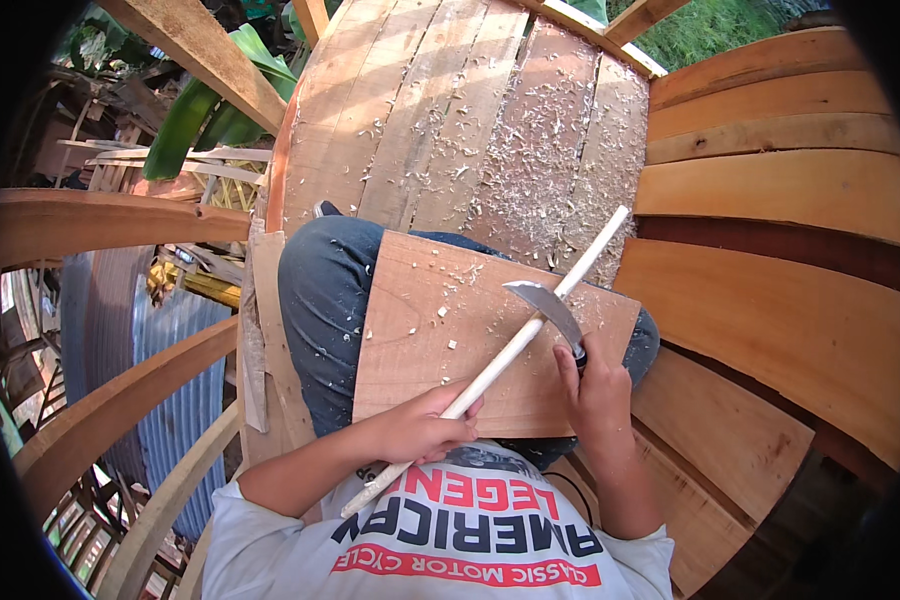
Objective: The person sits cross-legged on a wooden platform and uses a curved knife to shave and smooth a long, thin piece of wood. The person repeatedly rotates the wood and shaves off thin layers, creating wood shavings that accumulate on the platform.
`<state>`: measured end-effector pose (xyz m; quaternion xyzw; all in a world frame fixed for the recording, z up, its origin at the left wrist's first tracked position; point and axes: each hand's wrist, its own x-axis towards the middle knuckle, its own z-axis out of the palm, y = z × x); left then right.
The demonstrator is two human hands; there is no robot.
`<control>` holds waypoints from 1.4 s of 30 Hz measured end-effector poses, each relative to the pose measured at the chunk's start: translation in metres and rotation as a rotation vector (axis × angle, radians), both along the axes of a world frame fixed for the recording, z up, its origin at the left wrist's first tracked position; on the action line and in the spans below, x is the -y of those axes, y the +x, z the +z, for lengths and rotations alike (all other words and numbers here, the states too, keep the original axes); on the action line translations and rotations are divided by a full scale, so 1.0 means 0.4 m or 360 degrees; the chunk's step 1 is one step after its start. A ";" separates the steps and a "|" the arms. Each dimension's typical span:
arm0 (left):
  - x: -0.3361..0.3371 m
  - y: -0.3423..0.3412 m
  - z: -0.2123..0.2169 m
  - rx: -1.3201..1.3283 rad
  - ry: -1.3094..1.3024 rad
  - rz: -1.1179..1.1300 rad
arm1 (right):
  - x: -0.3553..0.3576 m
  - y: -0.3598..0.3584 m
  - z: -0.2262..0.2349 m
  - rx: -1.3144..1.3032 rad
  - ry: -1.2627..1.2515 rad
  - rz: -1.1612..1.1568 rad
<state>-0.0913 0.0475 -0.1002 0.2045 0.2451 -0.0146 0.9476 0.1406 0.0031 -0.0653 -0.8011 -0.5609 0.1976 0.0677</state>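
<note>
A long, pale peeled stick [504, 358] slants across my lap, its far end up to the right and its near end against my shirt. My left hand [438, 425] is closed round its lower part. In my right hand [598, 385] is the dark handle of a curved knife [560, 315], mostly hidden by the fingers. The sickle-like blade lies across the stick at about its middle, its tip pointing left. Beneath them a flat wooden board [420, 330] rests on my thighs, with a few small wood chips on it.
Wood shavings [540, 165] litter the plank floor [400, 110] ahead. A wall of wide planks [770, 190] rises close on my right. Open wooden rails [120, 215] stand on the left, with corrugated sheets [180, 380] beyond and green leaves [195, 120] hanging near a post.
</note>
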 end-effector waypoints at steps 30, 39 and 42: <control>0.018 0.019 -0.001 -0.0053 -0.0112 0.0084 | -0.013 0.048 0.036 -0.0208 -0.0193 -0.0130; 0.015 0.015 -0.003 -0.0003 -0.0087 0.0066 | 0.018 0.046 -0.014 -0.0085 0.0003 -0.0163; 0.010 0.025 -0.001 0.0004 -0.0110 0.0019 | 0.062 -0.023 0.012 -0.0563 0.0126 0.0508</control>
